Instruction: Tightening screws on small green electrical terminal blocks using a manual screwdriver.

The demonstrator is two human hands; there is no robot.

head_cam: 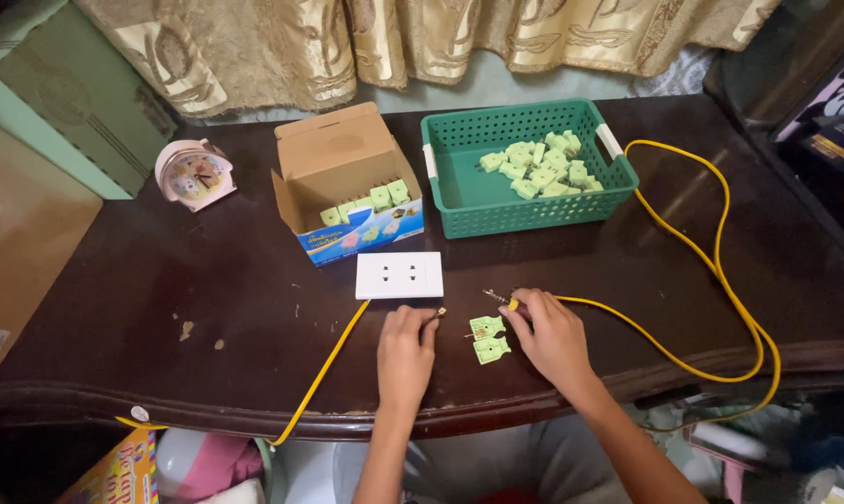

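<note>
My left hand (405, 347) rests on the dark wooden table (142, 299) and pinches the bare end of a yellow cable (327, 370) that runs off the front edge. My right hand (551, 333) grips the other yellow cable (711, 271) near its stripped end, close to two pale green plug halves (488, 338) lying between my hands. A white twin-socket plate (399, 275) lies just beyond my left hand.
A green plastic basket (459, 191) holds several green plug parts. Left of it stands an open cardboard box (343, 159) with more. A pink alarm clock (193, 174) sits at the back left. Curtains hang behind the table.
</note>
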